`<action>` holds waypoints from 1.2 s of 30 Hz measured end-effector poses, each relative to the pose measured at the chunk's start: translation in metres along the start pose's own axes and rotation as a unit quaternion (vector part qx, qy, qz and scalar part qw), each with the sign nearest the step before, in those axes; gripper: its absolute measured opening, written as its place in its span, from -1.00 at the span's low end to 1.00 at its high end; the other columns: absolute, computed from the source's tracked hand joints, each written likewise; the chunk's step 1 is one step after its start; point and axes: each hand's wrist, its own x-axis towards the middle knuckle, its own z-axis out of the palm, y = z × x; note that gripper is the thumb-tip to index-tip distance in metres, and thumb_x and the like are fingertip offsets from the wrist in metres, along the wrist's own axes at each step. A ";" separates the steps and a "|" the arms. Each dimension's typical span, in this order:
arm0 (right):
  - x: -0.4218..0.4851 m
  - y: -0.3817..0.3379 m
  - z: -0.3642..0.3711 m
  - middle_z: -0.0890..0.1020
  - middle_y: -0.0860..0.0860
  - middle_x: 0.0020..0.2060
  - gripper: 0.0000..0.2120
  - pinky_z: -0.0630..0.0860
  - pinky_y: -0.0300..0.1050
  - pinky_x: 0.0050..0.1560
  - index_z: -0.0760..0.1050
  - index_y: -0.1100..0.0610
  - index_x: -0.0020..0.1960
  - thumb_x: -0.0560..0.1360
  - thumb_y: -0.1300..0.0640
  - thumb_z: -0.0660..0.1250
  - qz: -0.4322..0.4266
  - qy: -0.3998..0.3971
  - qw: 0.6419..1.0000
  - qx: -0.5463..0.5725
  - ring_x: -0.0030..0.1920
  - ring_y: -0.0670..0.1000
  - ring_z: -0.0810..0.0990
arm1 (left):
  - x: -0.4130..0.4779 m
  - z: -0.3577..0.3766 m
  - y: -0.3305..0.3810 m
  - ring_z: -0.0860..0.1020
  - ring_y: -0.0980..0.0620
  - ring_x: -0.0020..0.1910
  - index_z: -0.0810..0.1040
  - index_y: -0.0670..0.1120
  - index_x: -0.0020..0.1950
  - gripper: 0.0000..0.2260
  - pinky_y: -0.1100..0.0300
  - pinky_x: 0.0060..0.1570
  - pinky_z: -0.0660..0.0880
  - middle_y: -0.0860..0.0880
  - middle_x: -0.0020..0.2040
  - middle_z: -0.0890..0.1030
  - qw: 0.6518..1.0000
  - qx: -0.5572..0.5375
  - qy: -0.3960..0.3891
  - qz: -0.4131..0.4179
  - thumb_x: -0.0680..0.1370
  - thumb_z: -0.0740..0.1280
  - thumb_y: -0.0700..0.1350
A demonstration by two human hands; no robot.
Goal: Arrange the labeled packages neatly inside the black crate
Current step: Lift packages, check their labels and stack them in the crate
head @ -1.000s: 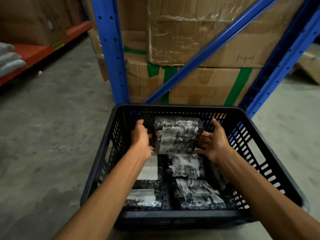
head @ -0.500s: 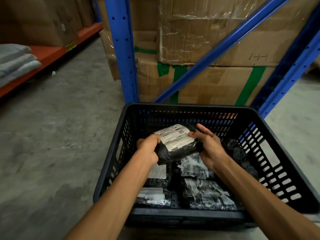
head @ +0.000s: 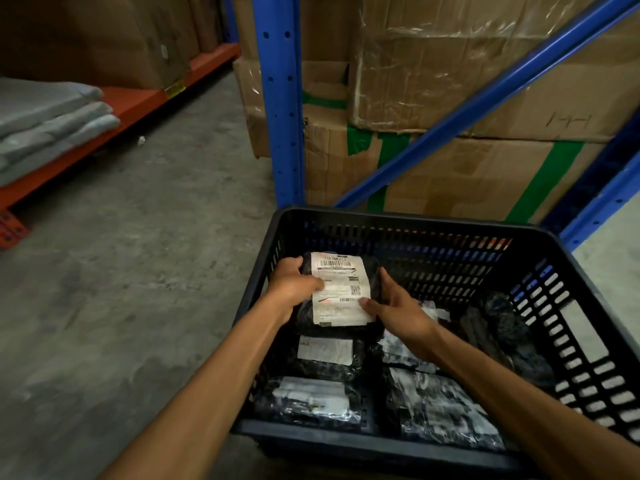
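A blue rack upright (head: 282, 98) stood on the grey concrete floor (head: 138, 271), with a diagonal blue brace (head: 485, 98) crossing cardboard boxes (head: 450, 64) patched with green tape (head: 543, 181). Folded grey cloths (head: 45, 123) lay on an orange shelf (head: 138, 105).

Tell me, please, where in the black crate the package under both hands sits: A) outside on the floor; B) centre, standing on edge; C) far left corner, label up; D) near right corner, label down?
C: the package lies label up by the black crate's far left walls, left hand and right hand on it.

warehouse: blue racking (head: 282, 98), stacked cartons (head: 485, 64), concrete floor (head: 138, 254).
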 end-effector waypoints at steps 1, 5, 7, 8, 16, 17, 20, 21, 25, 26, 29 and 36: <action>0.002 0.006 0.003 0.51 -0.14 0.21 -0.27 0.57 -0.40 -0.15 -0.05 0.06 0.60 0.58 0.33 0.27 0.003 -0.011 1.000 -0.018 -0.01 -0.24 0.54 | 0.005 0.001 -0.004 0.65 -0.10 0.13 0.56 -0.21 0.29 -0.62 0.16 0.02 0.59 -0.16 0.20 0.66 0.999 0.051 0.008 0.001 0.48 0.37 -0.39; 0.010 0.036 0.014 0.34 -0.06 0.43 -0.12 0.48 -0.32 0.18 -0.27 -0.01 0.56 0.56 0.38 0.28 0.022 -0.102 0.987 -0.119 0.33 -0.08 0.39 | 0.015 0.009 -0.025 0.58 -0.12 0.25 0.58 -0.12 0.31 -0.60 0.14 0.21 0.54 -0.15 0.31 0.59 0.947 0.318 0.015 0.039 0.50 0.30 -0.35; 0.014 0.043 0.018 0.28 -0.05 0.47 -0.03 0.37 -0.18 0.36 -0.45 0.03 0.53 0.55 0.38 0.28 0.030 -0.118 0.980 -0.160 0.40 -0.08 0.32 | 0.016 0.019 -0.036 0.40 -0.16 0.44 0.37 -0.08 0.51 -0.44 0.07 0.38 0.42 -0.22 0.55 0.29 0.899 0.434 -0.025 0.053 0.52 0.26 -0.38; 0.016 0.046 0.017 0.30 -0.03 0.47 -0.01 0.35 -0.12 0.40 -0.47 0.05 0.52 0.55 0.38 0.29 0.028 -0.112 0.978 -0.172 0.42 -0.05 0.32 | 0.016 0.022 -0.039 0.29 -0.18 0.51 0.25 -0.07 0.57 -0.38 0.05 0.43 0.35 -0.23 0.60 0.12 0.883 0.466 -0.032 0.054 0.53 0.24 -0.39; 0.006 0.025 0.006 0.30 0.19 0.52 -0.04 0.34 -0.07 0.38 -0.31 0.16 0.59 0.53 -0.01 0.34 0.016 -0.065 0.894 -0.443 0.45 0.17 0.37 | -0.002 0.004 -0.023 0.50 -0.12 0.33 0.38 -0.15 0.46 -0.50 0.08 0.25 0.51 -0.14 0.40 0.45 0.868 0.492 -0.018 0.063 0.52 0.31 -0.32; 0.001 0.017 0.006 0.31 0.23 0.50 -0.09 0.37 -0.07 0.33 -0.22 0.20 0.60 0.53 0.00 0.33 -0.013 -0.052 0.866 -0.498 0.44 0.19 0.38 | -0.011 0.001 -0.016 0.53 -0.12 0.29 0.42 -0.15 0.41 -0.55 0.10 0.20 0.52 -0.14 0.36 0.48 0.851 0.519 -0.033 0.071 0.52 0.31 -0.30; -0.024 -0.011 0.003 0.60 0.19 0.22 -0.33 0.51 -0.07 -0.01 0.18 0.14 0.54 0.49 0.06 0.32 -0.126 -0.044 0.772 -0.621 0.17 0.18 0.60 | -0.040 -0.008 0.003 0.57 -0.11 0.21 0.49 -0.15 0.34 -0.61 0.13 0.13 0.54 -0.14 0.30 0.52 0.768 0.627 -0.096 0.088 0.51 0.38 -0.25; -0.032 -0.017 0.004 0.65 0.14 0.16 -0.39 0.52 -0.08 -0.05 0.28 0.08 0.51 0.49 0.09 0.32 -0.161 -0.065 0.751 -0.637 0.11 0.15 0.63 | -0.050 -0.011 0.005 0.57 -0.10 0.21 0.49 -0.15 0.36 -0.57 0.14 0.13 0.54 -0.13 0.30 0.52 0.741 0.653 -0.132 0.079 0.49 0.42 -0.24; -0.056 -0.002 0.012 0.61 0.03 0.27 -0.45 0.53 -0.23 0.14 0.37 0.01 0.45 0.49 0.23 0.36 -0.169 -0.234 0.723 -0.627 0.17 0.03 0.65 | -0.080 -0.018 -0.008 0.58 -0.11 0.18 0.49 -0.15 0.39 -0.54 0.13 0.12 0.53 -0.12 0.29 0.54 0.625 0.736 -0.258 0.016 0.50 0.44 -0.20; -0.059 0.005 0.016 0.61 0.06 0.26 -0.47 0.56 -0.18 0.17 0.34 0.00 0.46 0.52 0.26 0.31 -0.153 -0.263 0.718 -0.626 0.15 0.04 0.65 | -0.084 -0.017 -0.013 0.60 -0.11 0.13 0.52 -0.17 0.36 -0.59 0.11 0.12 0.54 -0.14 0.26 0.56 0.601 0.750 -0.275 0.015 0.52 0.41 -0.20; -0.057 0.019 0.025 0.64 0.12 0.14 -0.46 0.60 0.00 0.15 0.26 -0.03 0.49 0.57 0.30 0.24 -0.138 -0.297 0.717 -0.615 0.08 0.07 0.66 | -0.086 -0.008 -0.026 0.53 -0.08 -0.06 0.54 -0.20 0.32 -0.68 0.12 0.06 0.52 -0.16 0.24 0.59 0.606 0.739 -0.293 0.025 0.56 0.32 -0.25; -0.052 0.015 0.026 0.64 0.09 0.17 -0.27 0.42 -0.29 0.09 0.22 -0.03 0.55 0.46 0.22 0.43 -0.144 -0.338 0.732 -0.574 0.02 -0.03 0.59 | -0.087 -0.008 -0.028 0.55 -0.11 0.08 0.48 -0.18 0.37 -0.64 0.15 -0.06 0.42 -0.16 0.32 0.54 0.607 0.719 -0.337 0.028 0.57 0.30 -0.25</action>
